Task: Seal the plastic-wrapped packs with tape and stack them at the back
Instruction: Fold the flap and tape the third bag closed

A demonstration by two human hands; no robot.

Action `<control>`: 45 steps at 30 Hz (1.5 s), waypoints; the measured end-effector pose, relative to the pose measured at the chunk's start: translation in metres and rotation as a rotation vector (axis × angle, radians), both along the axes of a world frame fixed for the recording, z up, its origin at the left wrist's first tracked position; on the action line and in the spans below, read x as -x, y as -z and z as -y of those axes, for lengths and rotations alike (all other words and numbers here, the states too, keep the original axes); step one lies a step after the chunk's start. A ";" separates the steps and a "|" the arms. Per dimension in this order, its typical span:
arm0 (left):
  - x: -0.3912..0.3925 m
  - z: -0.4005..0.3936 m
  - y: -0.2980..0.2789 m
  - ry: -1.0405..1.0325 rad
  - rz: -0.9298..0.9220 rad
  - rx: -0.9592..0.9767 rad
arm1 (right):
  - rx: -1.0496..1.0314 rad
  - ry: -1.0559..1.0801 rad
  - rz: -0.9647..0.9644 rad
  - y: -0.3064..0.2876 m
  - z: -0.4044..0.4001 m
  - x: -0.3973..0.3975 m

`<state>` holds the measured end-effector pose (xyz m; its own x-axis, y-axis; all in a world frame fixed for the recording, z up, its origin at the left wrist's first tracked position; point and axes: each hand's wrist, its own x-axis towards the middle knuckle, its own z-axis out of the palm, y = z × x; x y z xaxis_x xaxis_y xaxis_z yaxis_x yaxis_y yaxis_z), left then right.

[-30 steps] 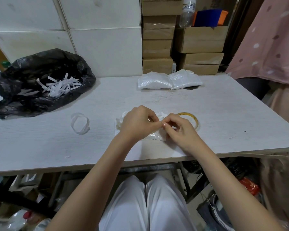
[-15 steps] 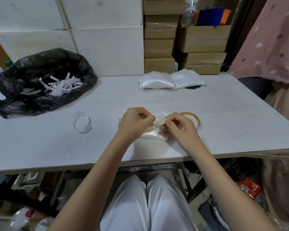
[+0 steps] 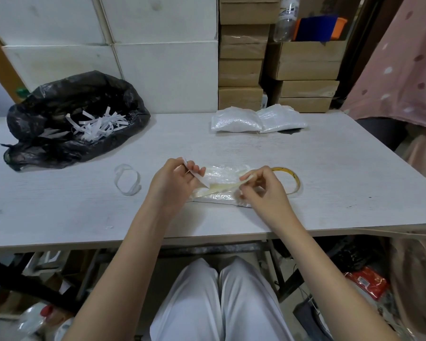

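A clear plastic-wrapped pack [image 3: 219,177] lies flat near the table's front edge, between my hands. My left hand [image 3: 174,184] pinches a white backing strip [image 3: 194,174] peeled up from a yellowish tape strip [image 3: 221,189]. My right hand [image 3: 261,188] pinches the other end of that tape just above the pack. A yellow tape roll [image 3: 292,178] lies behind my right hand, partly hidden. Two sealed white packs [image 3: 256,118] lie side by side at the back of the table.
A black rubbish bag [image 3: 71,116] holding white paper strips sits at the back left. A loose loop of clear strip [image 3: 127,182] lies left of my hands. Cardboard boxes [image 3: 241,70] stand stacked behind the table. A person in pink [image 3: 403,57] stands at the right.
My hands have drawn apart: the left has peeled the white backing away to the left, and a length of yellowish tape now stretches between the hands over the pack.
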<state>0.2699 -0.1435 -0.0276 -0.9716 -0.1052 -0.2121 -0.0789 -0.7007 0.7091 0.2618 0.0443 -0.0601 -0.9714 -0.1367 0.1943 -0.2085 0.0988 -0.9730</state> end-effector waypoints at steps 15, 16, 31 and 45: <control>0.003 0.070 -0.030 -0.533 -0.021 0.455 | -0.138 0.065 -0.082 0.005 0.003 0.003; 0.006 0.077 -0.032 -0.577 -0.023 0.464 | -0.131 0.065 -0.086 0.005 0.003 0.003; 0.011 0.090 0.016 -0.257 -0.080 1.514 | -0.109 0.059 -0.059 0.009 0.001 0.005; -0.005 0.034 0.019 0.127 -0.424 1.414 | -0.183 0.164 -0.222 0.004 0.005 0.003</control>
<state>0.2750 -0.1773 -0.0465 -0.9515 0.1105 0.2871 0.2974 0.5696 0.7662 0.2586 0.0391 -0.0644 -0.9201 -0.0340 0.3902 -0.3801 0.3181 -0.8685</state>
